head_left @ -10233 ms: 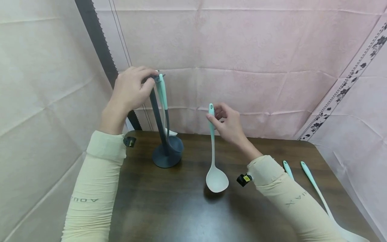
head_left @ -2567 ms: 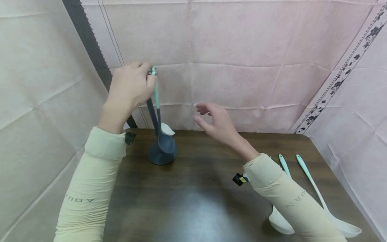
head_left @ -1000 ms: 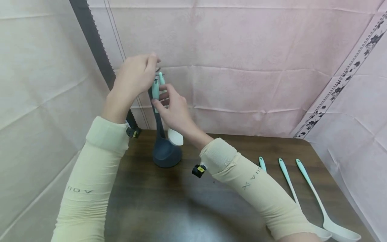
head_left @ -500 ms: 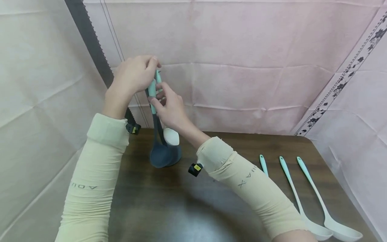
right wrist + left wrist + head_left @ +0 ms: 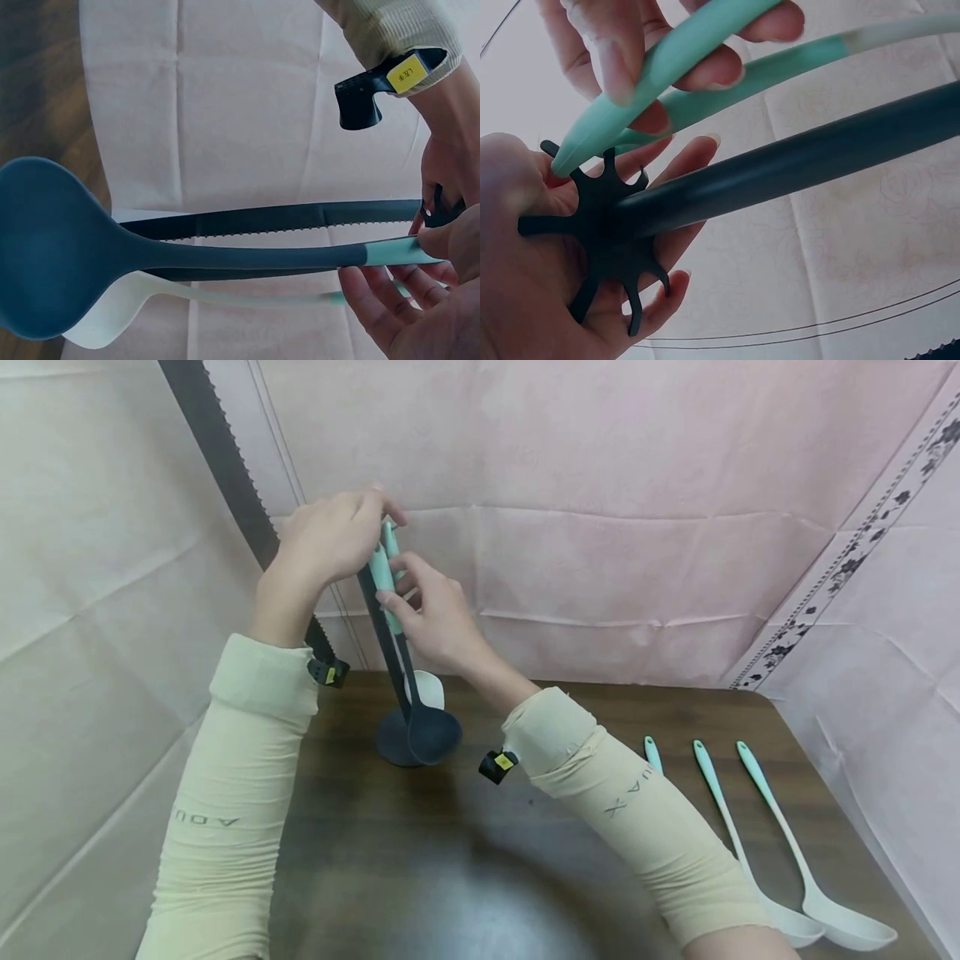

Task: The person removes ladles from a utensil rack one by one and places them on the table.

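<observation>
"What's your feed showing at far left?"
"I see the left hand [image 5: 326, 535] curled over the hooked top of the dark stand [image 5: 780, 169], near the worktop's [image 5: 360, 877] back left corner."
"And the dark ladle [image 5: 433, 735]?"
"Tilted upright just beside the stand, before a white utensil [image 5: 429, 690]. The right hand [image 5: 437, 610] pinches its mint handle; I can't tell whether it's hooked."
"Farther right?"
"Three mint-handled utensils [image 5: 847, 922] towards the worktop's right edge."
</observation>
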A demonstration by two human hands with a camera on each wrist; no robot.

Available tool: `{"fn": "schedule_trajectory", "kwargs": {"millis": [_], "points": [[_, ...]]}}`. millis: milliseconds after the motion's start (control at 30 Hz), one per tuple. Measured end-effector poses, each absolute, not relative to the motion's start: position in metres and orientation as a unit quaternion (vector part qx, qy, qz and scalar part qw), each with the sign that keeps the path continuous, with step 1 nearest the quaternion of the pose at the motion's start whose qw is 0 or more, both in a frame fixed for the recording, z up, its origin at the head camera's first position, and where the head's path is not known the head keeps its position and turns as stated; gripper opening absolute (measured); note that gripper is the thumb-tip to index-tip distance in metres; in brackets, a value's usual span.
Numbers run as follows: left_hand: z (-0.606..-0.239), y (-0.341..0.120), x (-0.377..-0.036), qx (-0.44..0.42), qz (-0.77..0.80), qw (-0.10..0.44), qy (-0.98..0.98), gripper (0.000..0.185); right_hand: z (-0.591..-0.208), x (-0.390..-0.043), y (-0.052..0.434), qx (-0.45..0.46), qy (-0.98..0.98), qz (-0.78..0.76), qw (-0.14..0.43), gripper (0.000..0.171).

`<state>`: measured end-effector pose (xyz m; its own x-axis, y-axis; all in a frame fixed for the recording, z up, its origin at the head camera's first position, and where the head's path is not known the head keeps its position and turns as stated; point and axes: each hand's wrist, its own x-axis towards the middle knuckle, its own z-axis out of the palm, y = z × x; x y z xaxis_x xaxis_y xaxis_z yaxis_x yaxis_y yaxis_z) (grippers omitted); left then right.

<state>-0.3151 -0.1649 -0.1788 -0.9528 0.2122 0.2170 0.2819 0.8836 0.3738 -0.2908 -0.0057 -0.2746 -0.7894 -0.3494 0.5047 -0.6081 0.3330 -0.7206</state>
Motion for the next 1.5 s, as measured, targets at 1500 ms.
{"fn": "schedule_trajectory", "kwargs": {"millis": [1500], "points": [[-0.178, -0.165, -0.308, -0.157, -0.148, 0.063, -0.974, 0.073, -0.287, -0.285, 0.034, 0.361, -0.81, 0.433, 0.164, 0.032]]}}
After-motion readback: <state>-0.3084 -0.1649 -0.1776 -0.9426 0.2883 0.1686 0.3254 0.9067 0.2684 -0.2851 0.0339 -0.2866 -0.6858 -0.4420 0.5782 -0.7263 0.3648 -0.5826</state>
